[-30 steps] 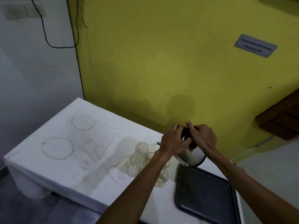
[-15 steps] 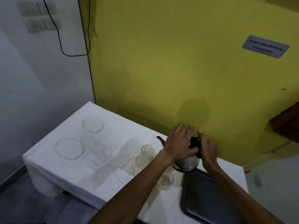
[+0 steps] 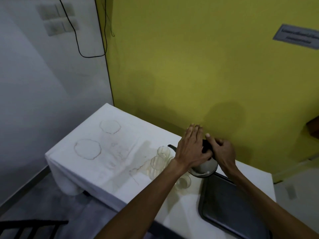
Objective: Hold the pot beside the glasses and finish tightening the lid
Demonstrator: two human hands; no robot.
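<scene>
On the left a grey wall point(image 3: 34, 80) carries switch plates point(image 3: 57, 21) and a looping black cable point(image 3: 81, 45), and below it my white-clothed surface point(image 3: 89, 171) shows brown ring stains point(image 3: 87, 149) and a cluster of clear glasses point(image 3: 159, 158). My left hand point(image 3: 191, 149) lies flat, fingers straight, over the top of the steel kettle point(image 3: 205, 167), which stands on the surface just beyond a dark tray point(image 3: 229, 206), spout pointing left, while my right hand point(image 3: 221, 150) curls its fingers round the black handle. Behind is a yellow wall point(image 3: 189, 66); its grey sign point(image 3: 296, 38) is too blurred to read.
</scene>
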